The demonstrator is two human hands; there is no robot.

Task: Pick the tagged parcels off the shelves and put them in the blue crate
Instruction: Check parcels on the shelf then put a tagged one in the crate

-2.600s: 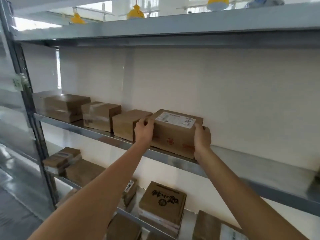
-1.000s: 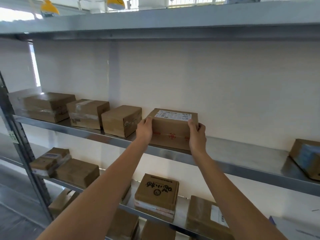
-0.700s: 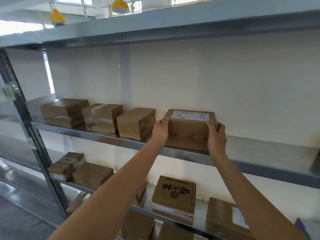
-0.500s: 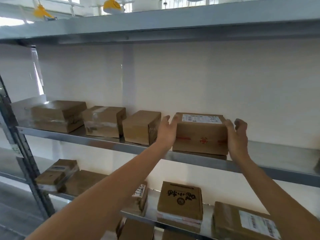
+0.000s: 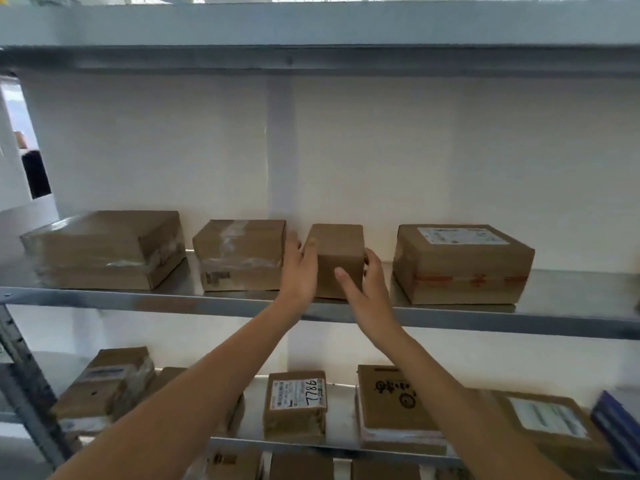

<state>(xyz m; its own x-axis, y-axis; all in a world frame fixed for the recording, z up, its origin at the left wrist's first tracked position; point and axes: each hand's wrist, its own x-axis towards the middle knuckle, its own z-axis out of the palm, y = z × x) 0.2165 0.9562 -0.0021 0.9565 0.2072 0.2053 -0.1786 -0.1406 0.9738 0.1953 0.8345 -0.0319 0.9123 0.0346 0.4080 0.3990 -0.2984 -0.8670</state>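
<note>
A small plain brown box (image 5: 341,252) stands on the upper metal shelf (image 5: 485,322), between a taped box (image 5: 239,254) and a larger box with a white label on top (image 5: 460,268). My left hand (image 5: 299,271) lies against the small box's left side with its fingers straight and the thumb at the front top edge. My right hand (image 5: 367,289) is at its right side, thumb across the front face and fingers curled round the right edge. The small box rests on the shelf. No tag shows on it from here. The blue crate is not in view.
A wide flat box (image 5: 104,249) sits at the shelf's left end. The lower shelf holds several parcels, among them one with a handwritten number (image 5: 296,403) and one with a printed logo (image 5: 391,400). A dark blue object (image 5: 616,424) shows at the right edge. A steel upright (image 5: 20,368) stands at left.
Both hands let go of the labelled box, which stays on the shelf, and moved left to the small plain box. The view shifted left and down.
</note>
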